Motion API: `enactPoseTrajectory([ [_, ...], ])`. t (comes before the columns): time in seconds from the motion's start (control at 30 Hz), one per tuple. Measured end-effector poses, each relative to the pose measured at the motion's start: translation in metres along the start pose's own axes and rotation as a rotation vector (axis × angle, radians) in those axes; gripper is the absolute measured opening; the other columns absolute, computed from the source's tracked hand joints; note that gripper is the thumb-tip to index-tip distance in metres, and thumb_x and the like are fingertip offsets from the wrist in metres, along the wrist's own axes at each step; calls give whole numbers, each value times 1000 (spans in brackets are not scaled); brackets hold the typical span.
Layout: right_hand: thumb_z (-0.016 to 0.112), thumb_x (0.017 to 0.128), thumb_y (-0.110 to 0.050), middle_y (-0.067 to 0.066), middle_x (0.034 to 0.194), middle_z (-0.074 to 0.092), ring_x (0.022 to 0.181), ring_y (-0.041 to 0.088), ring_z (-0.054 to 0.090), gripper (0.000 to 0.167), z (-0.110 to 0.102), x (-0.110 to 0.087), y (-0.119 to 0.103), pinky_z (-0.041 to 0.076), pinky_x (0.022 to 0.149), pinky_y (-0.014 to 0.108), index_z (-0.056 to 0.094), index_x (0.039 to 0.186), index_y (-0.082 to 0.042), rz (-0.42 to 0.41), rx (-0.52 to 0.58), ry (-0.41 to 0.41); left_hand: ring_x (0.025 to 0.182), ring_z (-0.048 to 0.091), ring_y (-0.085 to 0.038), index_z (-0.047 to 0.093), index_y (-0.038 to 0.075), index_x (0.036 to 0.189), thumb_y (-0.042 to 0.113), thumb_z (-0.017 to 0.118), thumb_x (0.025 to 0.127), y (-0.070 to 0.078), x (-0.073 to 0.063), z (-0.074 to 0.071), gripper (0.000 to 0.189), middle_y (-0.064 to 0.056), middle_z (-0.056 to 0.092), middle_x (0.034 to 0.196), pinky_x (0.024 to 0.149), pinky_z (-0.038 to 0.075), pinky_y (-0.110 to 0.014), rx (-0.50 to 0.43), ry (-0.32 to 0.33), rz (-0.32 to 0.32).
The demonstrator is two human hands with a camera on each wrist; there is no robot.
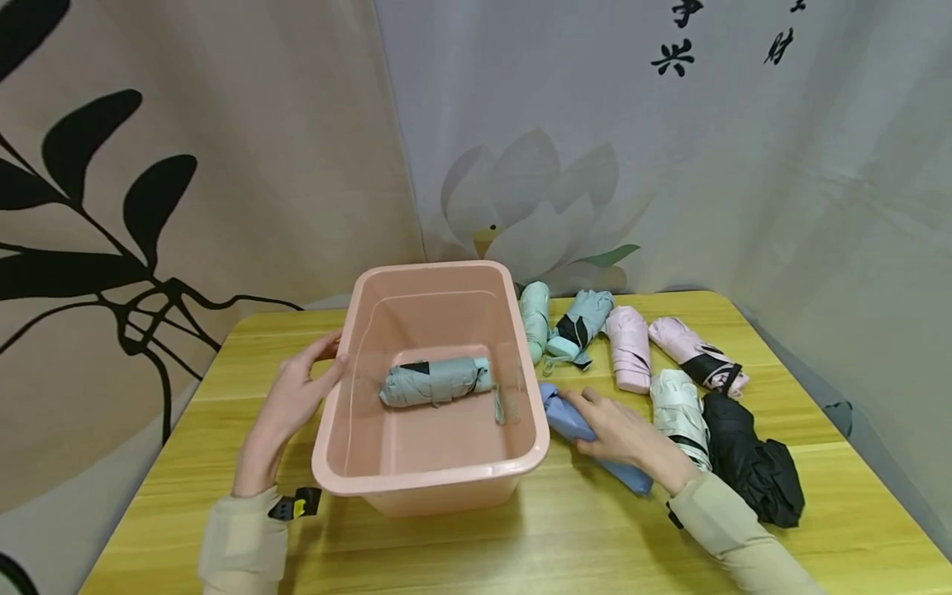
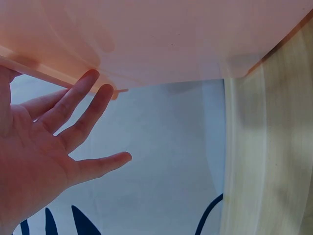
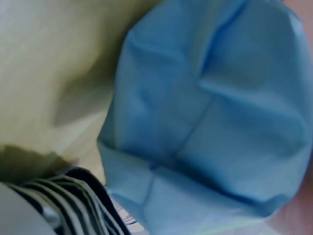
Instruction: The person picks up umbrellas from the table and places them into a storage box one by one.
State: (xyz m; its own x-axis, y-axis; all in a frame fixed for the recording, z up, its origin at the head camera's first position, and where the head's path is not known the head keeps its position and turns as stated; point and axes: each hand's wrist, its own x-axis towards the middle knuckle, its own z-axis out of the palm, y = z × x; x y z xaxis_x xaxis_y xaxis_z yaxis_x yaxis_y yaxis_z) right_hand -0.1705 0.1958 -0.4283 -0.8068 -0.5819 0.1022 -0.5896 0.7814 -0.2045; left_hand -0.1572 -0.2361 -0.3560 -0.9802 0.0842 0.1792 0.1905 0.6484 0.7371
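A pink plastic bin point(image 1: 439, 473) stands on the table with a folded grey-blue umbrella point(image 1: 435, 382) lying inside it. My left hand point(image 1: 296, 395) touches the bin's left rim from outside; the left wrist view shows its fingers point(image 2: 80, 128) spread and mostly straight under the rim. To the right of the bin, my right hand point(image 1: 621, 431) grips a folded blue umbrella point(image 1: 571, 420) from above, tilted beside the bin wall. Crumpled fabric of this blue umbrella point(image 3: 210, 112) fills much of the right wrist view, where the fingers are mostly hidden.
Several more folded umbrellas lie right of the bin: mint green point(image 1: 535, 318), light blue point(image 1: 589, 318), pink point(image 1: 629, 347), pink with a black band point(image 1: 687, 343), white point(image 1: 678, 405) and black point(image 1: 751, 459). A printed curtain point(image 1: 297, 149) hangs behind the wooden table point(image 1: 595, 545).
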Motion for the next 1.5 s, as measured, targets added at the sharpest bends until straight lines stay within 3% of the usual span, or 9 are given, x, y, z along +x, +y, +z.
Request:
enactPoseTrajectory([
  [0.2, 75, 76, -21, 18, 112, 60, 85, 22, 61, 71, -9, 3, 1, 53, 70, 38, 44, 138, -6, -21, 2, 42, 120, 51, -43, 36, 3, 145, 35, 46, 99, 1, 0, -2, 57, -28, 53, 131, 96, 46, -57, -5, 2, -3],
  [0.5, 76, 73, -21, 16, 106, 61, 75, 20, 61, 73, -24, 8, 3, 51, 59, 35, 46, 137, -7, -33, -29, 104, 123, 49, -43, 36, 3, 145, 36, 47, 99, 1, 0, -2, 57, -28, 53, 131, 98, 42, -60, 0, 5, -8],
  [1.0, 75, 77, -16, 19, 107, 60, 83, 27, 63, 67, -48, 18, 5, 55, 69, 40, 45, 136, -4, -60, -24, 170, 123, 49, -44, 38, 2, 144, 36, 46, 99, 0, 1, -1, 57, -29, 54, 129, 99, 41, -60, 13, 12, -1],
  [1.5, 73, 79, -18, 22, 109, 59, 86, 30, 62, 67, -73, 30, 2, 54, 71, 44, 44, 138, -5, -64, -27, 221, 122, 50, -43, 37, 3, 145, 37, 47, 99, 1, 0, 0, 58, -28, 54, 130, 99, 42, -59, 7, 11, -16],
])
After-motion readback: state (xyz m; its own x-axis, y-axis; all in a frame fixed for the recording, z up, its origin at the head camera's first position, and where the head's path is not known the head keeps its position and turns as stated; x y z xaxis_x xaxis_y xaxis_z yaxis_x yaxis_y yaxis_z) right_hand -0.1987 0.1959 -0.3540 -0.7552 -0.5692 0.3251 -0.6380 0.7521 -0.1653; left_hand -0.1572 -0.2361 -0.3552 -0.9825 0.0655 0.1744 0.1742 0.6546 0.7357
